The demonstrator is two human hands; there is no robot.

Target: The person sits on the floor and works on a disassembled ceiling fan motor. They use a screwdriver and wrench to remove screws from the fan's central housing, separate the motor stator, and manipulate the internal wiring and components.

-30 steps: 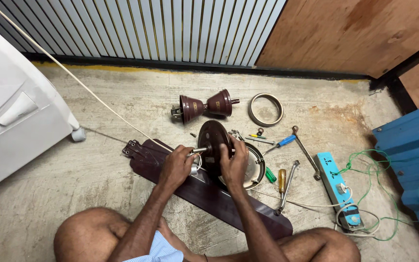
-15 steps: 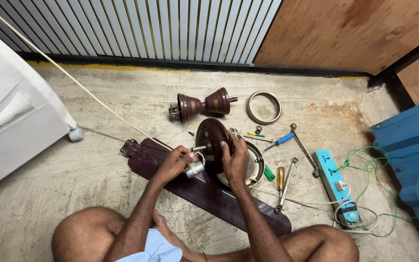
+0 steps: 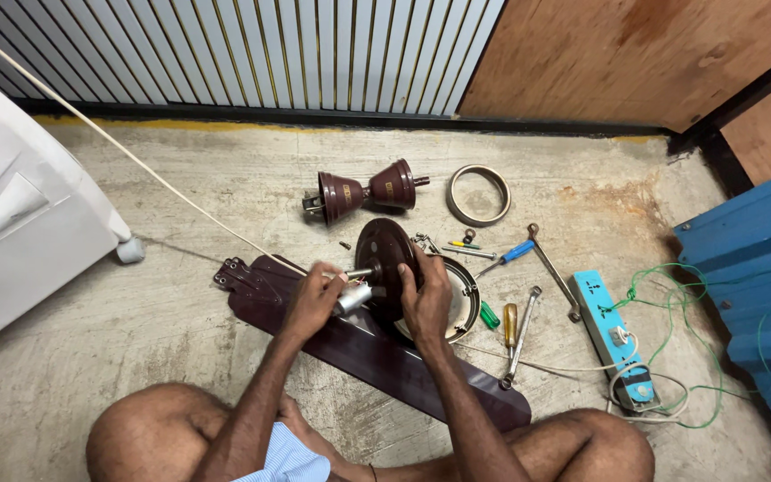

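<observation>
A dark brown, glossy round motor housing (image 3: 384,259) stands on edge on the rough concrete floor (image 3: 180,357), and everything else is placed from it. The right hand (image 3: 427,299) presses against its near-right face, fingers wrapped on the rim. The left hand (image 3: 314,299), just left of it, has its fingers clamped on a small silvery cylinder (image 3: 354,296) touching the housing's shaft. Under the housing lies a long, flat brown fan blade (image 3: 377,353); a pale round cover plate (image 3: 464,308) sits just right. Beyond the housing rest two brown bell-shaped canopies (image 3: 363,192) on a rod and a metal ring (image 3: 478,195). Further right lie screwdrivers (image 3: 509,326), a spanner (image 3: 553,270) and a blue power strip (image 3: 613,330) tangled with green wire (image 3: 671,303)
</observation>
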